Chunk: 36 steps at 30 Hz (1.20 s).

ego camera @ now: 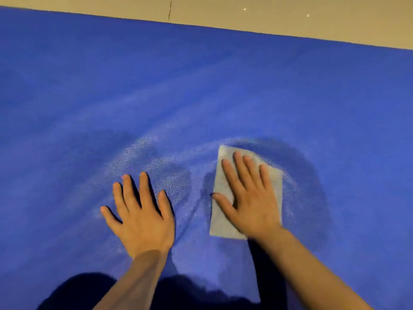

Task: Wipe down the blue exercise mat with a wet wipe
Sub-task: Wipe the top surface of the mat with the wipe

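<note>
Head view: flat right hand (pixel 250 198) presses wipe (pixel 223 227) onto blue mat (pixel 201 86) on beige floor (pixel 290 14).

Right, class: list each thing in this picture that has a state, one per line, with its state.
Blue mat: laid flat, damp streaks near the hands.
Wet wipe: spread flat on the mat.
Right hand: open, pressing the wipe.
Left hand: open, resting flat on the mat.
</note>
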### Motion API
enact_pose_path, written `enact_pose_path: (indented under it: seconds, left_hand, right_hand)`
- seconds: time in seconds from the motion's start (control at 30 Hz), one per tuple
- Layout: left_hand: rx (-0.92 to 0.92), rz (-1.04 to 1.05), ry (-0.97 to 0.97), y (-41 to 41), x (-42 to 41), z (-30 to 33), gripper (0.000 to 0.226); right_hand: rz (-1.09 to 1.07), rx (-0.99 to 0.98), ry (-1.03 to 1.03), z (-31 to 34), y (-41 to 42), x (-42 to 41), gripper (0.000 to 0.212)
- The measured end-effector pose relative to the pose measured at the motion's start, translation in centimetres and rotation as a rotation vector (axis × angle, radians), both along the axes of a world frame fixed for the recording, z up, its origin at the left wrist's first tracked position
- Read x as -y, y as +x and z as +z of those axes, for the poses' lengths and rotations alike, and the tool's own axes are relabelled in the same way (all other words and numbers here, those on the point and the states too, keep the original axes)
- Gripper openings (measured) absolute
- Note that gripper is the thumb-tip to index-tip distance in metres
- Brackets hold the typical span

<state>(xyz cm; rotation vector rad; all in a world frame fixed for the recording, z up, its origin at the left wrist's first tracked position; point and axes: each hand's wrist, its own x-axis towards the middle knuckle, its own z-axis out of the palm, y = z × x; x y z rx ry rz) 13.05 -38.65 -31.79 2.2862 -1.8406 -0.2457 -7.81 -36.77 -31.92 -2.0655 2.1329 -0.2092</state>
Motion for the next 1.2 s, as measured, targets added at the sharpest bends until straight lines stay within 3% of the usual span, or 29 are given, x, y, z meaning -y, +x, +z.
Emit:
enact_pose_path:
  seconds: [0.13, 0.27, 0.33, 0.47, 0.53, 0.6, 0.7, 0.83, 0.9, 1.0, 1.07, 1.2]
  left_hand:
    - [-0.003, 0.030, 0.012, 0.1, 0.2, -0.2, 0.063]
    - [0.044, 0.012, -0.033, -0.1, 0.2, -0.5, 0.061]
    - [0.085, -0.013, -0.085, 0.0, 0.1, -0.7, 0.058]
    - [0.129, -0.043, -0.113, 0.3, 0.1, -1.2, 0.059]
    - [0.101, -0.051, -0.092, 0.2, 0.0, -1.1, 0.061]
    - [0.082, -0.034, -0.085, 0.1, 0.2, -0.7, 0.061]
    - [0.036, 0.002, -0.050, 0.1, 0.3, -0.3, 0.061]
    - [-0.010, 0.018, 0.002, -0.1, 0.4, 0.0, 0.063]
    - [-0.019, 0.026, 0.014, -0.1, 0.4, 0.1, 0.063]
    - [-0.033, 0.038, 0.018, -0.3, 0.3, 0.3, 0.064]
    - [-0.040, 0.045, 0.009, -0.4, 0.4, 0.3, 0.064]
    - [-0.047, 0.036, -0.041, -0.3, 0.4, 0.3, 0.062]
  right_hand:
    - [-0.609, -0.048, 0.133, 0.7, -11.5, 3.2, 0.083]
    - [-0.822, -0.041, 0.102, 0.5, -8.9, 5.6, 0.078]
    - [-0.684, -0.047, 0.062, 0.1, -2.6, 7.4, 0.073]
    - [0.022, -0.123, -0.018, -0.2, 10.0, 10.0, 0.064]
    - [0.285, -0.123, 0.050, 0.2, 11.6, 10.7, 0.065]
    - [0.350, -0.036, 0.025, 0.0, 9.1, 11.6, 0.064]
    - [0.019, 0.059, -0.003, -0.6, 0.5, 10.1, 0.067]
    - [-0.518, -0.009, 0.127, 0.7, -11.5, 5.1, 0.081]
    - [-0.721, -0.004, 0.156, 1.4, -13.4, 3.6, 0.085]
    - [-0.941, -0.023, 0.144, 0.8, -10.2, 4.3, 0.071]
    - [-0.830, -0.051, 0.092, 0.2, -5.3, 5.6, 0.070]
    - [-0.136, -0.061, -0.013, -0.3, 5.9, 6.4, 0.064]
